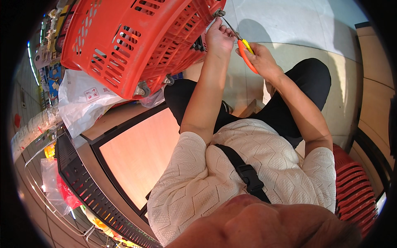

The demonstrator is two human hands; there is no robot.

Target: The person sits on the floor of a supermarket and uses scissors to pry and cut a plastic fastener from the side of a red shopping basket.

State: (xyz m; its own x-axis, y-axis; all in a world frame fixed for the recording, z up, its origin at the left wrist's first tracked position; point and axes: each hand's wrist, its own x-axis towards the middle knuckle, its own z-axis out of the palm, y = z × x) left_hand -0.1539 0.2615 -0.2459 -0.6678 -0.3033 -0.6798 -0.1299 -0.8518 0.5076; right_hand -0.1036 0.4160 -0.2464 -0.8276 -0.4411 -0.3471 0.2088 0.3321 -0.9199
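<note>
Both hands work far out ahead of the knees. Right hand [261,58] is closed round the orange-and-yellow handles of a pair of pliers [244,48], whose thin metal jaws run up and left to a metal fitting [218,13] at the corner of the upturned red plastic basket [132,41]. Left hand [219,38] pinches at that same corner, fingers curled. Nearer on the left lie white plastic bags [84,101]; a stack of red baskets [353,188] sits near right.
</note>
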